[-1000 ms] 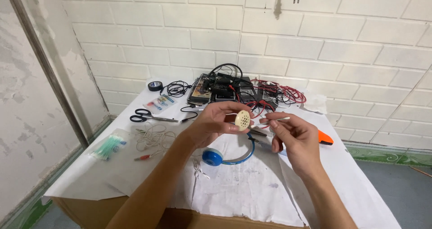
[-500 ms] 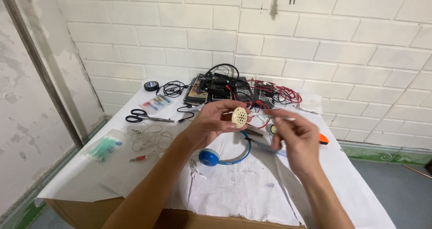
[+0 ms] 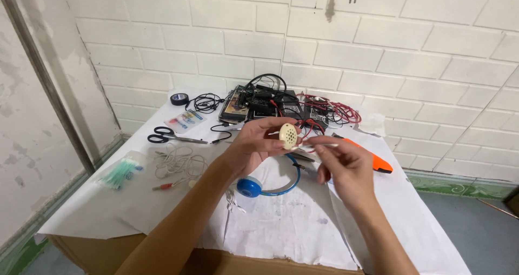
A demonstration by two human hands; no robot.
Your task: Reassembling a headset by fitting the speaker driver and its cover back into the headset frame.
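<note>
Between the thumb and fingertips of our left hand (image 3: 254, 145) we pinch a small cream disc (image 3: 288, 135), round and pierced with a grid of holes, held by its rim and raised above the middle of the table. Our right hand (image 3: 346, 164) is closed in a fine pinch on a thin white stick (image 3: 319, 143), whose tip points left towards the disc and lies just beside it; we cannot tell whether the two touch.

We judge the disc to be light, stiff plastic, likely thin and a little brittle around the holes, so the rim is the sound place to grip it, with gentle pressure and no squeeze across the face. The stick looks slender and easily bent, best held near its middle as it is now.

Below the hands, on the white paper that covers the table (image 3: 281, 237), lies a blue headset (image 3: 259, 186) with a round ear cup and curved band. To the right lies an orange tool (image 3: 373, 159). To the left are a coil of white cord (image 3: 178, 161), black-handled scissors (image 3: 167, 137) and a clear bag of green-tipped swabs (image 3: 121, 172). At the far edge, against the white tiled wall, sit dark boxes with black and red wires (image 3: 330, 110) and a roll of black tape (image 3: 179, 99).
</note>
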